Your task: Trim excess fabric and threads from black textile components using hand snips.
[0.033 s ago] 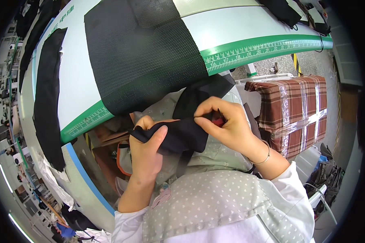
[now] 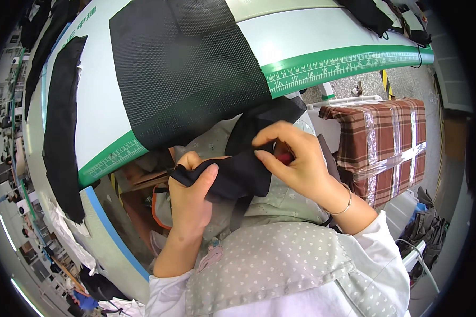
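Black cloth (image 2: 240,174) runs lengthwise left to right, left hand (image 2: 191,198) pinching one end, right hand (image 2: 304,164) half-curled at the other, hold unclear.

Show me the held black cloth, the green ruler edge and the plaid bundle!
Held black cloth (image 2: 238,177): head view, its middle.
Green ruler edge (image 2: 349,65): head view, right stretch.
Plaid bundle (image 2: 386,143): head view, its checked face.

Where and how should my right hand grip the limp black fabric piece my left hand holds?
Probably pinch the limp black fabric piece by its lower right corner, coming from the right: that corner juts free, while your left hand clamps the left end.
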A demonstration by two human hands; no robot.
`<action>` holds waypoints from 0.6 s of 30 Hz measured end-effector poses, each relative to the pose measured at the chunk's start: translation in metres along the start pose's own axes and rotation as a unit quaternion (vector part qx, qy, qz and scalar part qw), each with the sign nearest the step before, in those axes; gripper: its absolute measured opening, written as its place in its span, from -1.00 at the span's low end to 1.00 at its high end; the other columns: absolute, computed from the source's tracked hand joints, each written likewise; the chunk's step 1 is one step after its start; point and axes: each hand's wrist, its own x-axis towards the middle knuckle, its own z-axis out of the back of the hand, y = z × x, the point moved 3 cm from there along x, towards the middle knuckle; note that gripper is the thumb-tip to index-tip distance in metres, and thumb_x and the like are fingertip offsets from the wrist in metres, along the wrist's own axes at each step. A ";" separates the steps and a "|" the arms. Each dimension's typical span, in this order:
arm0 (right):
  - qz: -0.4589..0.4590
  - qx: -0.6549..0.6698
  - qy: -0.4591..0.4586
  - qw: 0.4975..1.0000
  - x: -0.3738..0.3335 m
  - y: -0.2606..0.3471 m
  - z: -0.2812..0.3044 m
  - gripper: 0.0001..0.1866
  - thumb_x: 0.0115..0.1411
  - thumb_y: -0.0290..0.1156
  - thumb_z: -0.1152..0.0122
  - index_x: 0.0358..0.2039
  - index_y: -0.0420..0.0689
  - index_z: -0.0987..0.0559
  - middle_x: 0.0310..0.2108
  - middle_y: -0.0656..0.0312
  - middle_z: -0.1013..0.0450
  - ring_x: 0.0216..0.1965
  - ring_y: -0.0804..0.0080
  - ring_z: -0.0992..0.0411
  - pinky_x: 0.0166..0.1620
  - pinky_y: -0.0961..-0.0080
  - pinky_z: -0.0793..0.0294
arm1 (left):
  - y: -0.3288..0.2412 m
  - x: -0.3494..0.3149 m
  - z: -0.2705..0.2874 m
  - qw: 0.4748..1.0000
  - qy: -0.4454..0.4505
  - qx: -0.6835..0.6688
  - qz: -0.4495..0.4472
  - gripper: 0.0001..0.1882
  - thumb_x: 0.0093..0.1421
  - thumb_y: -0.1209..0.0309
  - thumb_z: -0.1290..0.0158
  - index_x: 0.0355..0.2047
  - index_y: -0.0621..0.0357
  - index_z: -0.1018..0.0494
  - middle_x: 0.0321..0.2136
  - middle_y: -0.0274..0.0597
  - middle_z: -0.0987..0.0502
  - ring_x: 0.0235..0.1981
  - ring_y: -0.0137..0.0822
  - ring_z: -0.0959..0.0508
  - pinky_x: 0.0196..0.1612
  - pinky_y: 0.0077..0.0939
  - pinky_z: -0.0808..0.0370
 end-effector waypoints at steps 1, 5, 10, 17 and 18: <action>0.052 -0.052 -0.040 0.997 0.001 0.006 0.000 -0.77 -0.07 -0.67 -0.32 -0.36 -0.18 -0.54 -0.32 0.29 -0.45 -0.59 0.63 -0.32 -0.54 0.70 -0.32 | 0.001 0.000 0.004 1.000 0.003 0.014 -0.013 -0.67 0.10 0.59 -0.09 -0.59 0.08 -0.13 -0.60 -0.46 -0.30 -0.52 -0.62 -0.27 -0.41 -0.72 -0.23; 0.223 -0.188 -0.023 0.956 -0.004 0.029 -0.009 -0.69 -0.18 -0.56 -0.39 -0.33 -0.12 -0.61 -0.25 0.25 -0.48 -0.59 0.57 -0.39 -0.62 0.62 -0.37 | 0.005 -0.002 0.007 0.997 -0.009 0.072 -0.038 -0.64 0.09 0.59 -0.11 -0.63 0.08 -0.12 -0.61 -0.49 -0.25 -0.53 -0.64 -0.19 -0.45 -0.71 -0.16; 0.273 -0.247 -0.008 0.930 0.001 0.025 -0.017 -0.72 -0.17 -0.45 -0.29 -0.35 -0.16 -0.60 -0.32 0.22 -0.51 -0.48 0.42 -0.51 -0.54 0.60 -0.48 | -0.007 -0.011 -0.004 0.943 -0.008 0.276 -0.186 -0.63 0.03 0.60 -0.20 -0.62 0.14 -0.16 -0.65 -0.39 -0.25 -0.57 -0.57 -0.19 -0.46 -0.70 -0.16; 0.195 -0.135 0.066 0.969 0.004 0.014 -0.017 -0.84 -0.09 -0.60 -0.27 -0.42 -0.17 -0.56 -0.39 0.22 -0.49 -0.49 0.41 -0.49 -0.53 0.56 -0.44 | -0.012 -0.021 -0.011 0.863 0.025 0.431 -0.261 -0.63 0.01 0.71 -0.16 -0.60 0.16 -0.15 -0.62 -0.40 -0.19 -0.56 -0.54 -0.15 -0.44 -0.69 -0.12; 0.152 -0.040 0.067 0.985 0.005 0.009 -0.016 -0.87 -0.05 -0.64 -0.25 -0.43 -0.19 -0.54 -0.40 0.22 -0.48 -0.50 0.44 -0.47 -0.53 0.58 -0.41 | -0.012 -0.020 -0.011 0.868 0.038 0.426 -0.252 -0.63 0.00 0.71 -0.15 -0.60 0.16 -0.15 -0.62 -0.39 -0.18 -0.56 -0.53 -0.15 -0.43 -0.69 -0.12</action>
